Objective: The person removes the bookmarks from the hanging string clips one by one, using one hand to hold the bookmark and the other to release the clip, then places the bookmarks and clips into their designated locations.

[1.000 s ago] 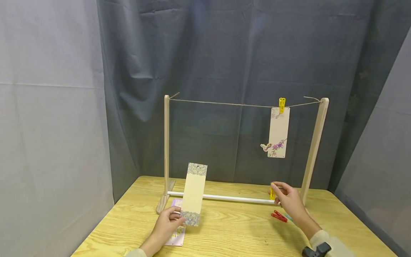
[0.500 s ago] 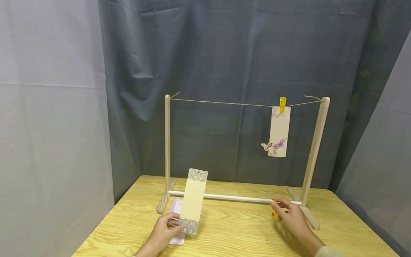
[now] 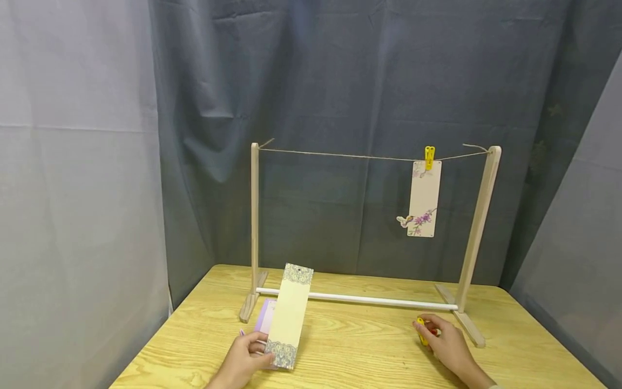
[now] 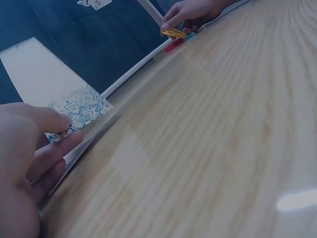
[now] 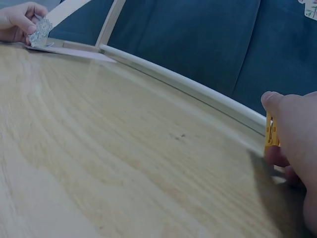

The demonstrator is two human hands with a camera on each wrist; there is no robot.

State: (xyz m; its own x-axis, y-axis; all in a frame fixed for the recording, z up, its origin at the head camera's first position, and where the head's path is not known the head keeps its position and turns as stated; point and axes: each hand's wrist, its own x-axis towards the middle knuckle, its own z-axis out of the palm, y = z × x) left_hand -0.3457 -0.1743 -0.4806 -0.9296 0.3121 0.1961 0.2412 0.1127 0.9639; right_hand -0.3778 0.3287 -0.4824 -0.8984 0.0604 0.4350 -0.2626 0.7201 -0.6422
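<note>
In the head view my left hand (image 3: 242, 359) pinches a cream bookmark (image 3: 290, 310) by its lower corner. Blue lace print bands both its ends, and a small hole shows near the top. It tilts upright above a lavender card (image 3: 265, 317) that lies on the table, partly hidden. Low over the table at the right, my right hand (image 3: 448, 343) grips a yellow clothespin (image 3: 421, 332) between thumb and fingers. Below that hand, the left wrist view has a red clothespin (image 4: 174, 45) and a bit of a teal one (image 4: 190, 36).
A string (image 3: 340, 155) spans two wooden posts, the left post (image 3: 255, 216) and the right post (image 3: 478, 227). From it hangs a flowered card (image 3: 424, 189) under another yellow clothespin (image 3: 430, 158). A white rod (image 3: 359, 299) joins the posts low down. Dark curtain (image 3: 311, 97) stands behind.
My right hand has come down toward the table with the yellow clothespin, over the red and teal ones. My left hand has lowered slightly with the bookmark.
</note>
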